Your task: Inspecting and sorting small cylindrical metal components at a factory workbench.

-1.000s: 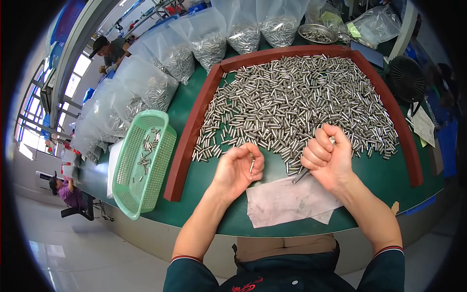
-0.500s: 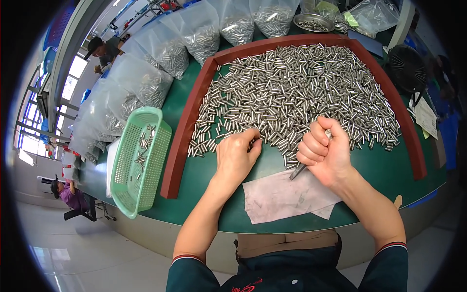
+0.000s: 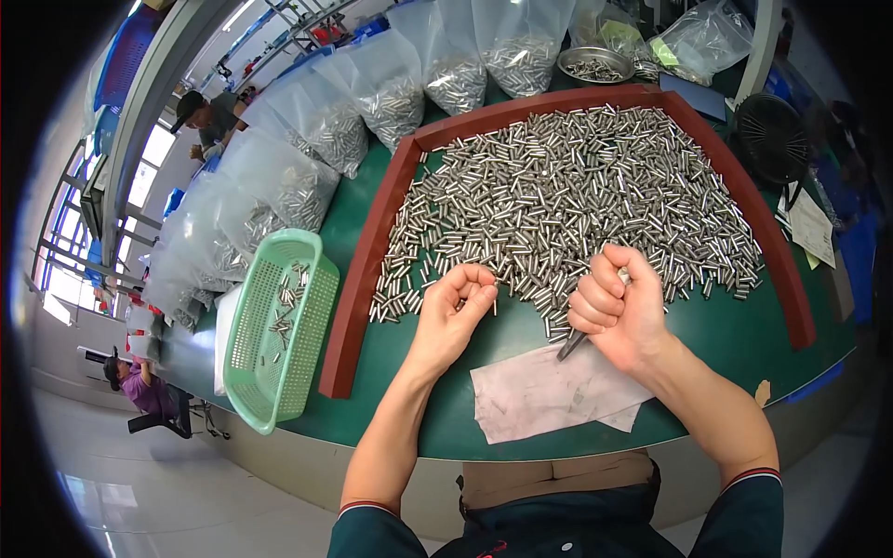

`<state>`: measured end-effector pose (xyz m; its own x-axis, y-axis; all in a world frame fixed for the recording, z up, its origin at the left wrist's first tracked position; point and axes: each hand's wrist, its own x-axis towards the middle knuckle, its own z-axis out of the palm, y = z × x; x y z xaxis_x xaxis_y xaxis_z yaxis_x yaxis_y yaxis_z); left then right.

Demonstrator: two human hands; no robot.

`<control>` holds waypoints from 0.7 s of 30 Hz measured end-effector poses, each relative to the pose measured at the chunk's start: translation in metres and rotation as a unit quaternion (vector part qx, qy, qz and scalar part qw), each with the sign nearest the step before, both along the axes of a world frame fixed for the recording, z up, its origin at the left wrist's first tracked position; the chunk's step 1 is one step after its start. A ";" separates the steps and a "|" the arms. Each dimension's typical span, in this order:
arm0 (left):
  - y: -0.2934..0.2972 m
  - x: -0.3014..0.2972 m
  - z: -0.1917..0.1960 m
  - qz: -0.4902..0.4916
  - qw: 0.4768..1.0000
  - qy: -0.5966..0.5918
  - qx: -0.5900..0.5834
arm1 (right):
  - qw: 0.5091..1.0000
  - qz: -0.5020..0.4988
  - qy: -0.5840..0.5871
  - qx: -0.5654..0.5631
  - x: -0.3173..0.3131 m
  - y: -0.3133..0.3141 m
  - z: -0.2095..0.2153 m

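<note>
Pinching one small metal pin (image 3: 494,302) btwn thumb & fingertips, left hand (image 3: 453,312) sits at near edge of pin pile (image 3: 567,200) on green table (image 3: 409,372); pin's long axis approx upright. Right hand (image 3: 619,312) fisted round a thin dark tool (image 3: 571,346), tip pointing down-left toward grey cloth (image 3: 549,391). Green basket (image 3: 279,325) off to left.

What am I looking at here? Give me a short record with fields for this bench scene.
Surface: green round-edged table
Main heap: small silver metal cylinders inside a red-brown frame
Left hand: curled at the heap's near edge, fingertips on cylinders
Right hand: fisted around a thin dark tool, tip pointing down
Under the tool: white paper sheet
Left side: green perforated plastic basket with a few cylinders
Behind: clear plastic bags of cylinders
</note>
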<state>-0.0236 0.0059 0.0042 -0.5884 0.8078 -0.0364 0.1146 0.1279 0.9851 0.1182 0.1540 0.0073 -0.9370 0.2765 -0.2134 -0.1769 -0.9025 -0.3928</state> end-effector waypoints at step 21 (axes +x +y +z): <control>-0.008 -0.007 -0.001 -0.090 0.907 -0.394 0.121 | 1.000 0.001 -0.005 0.001 -0.001 -0.001 0.002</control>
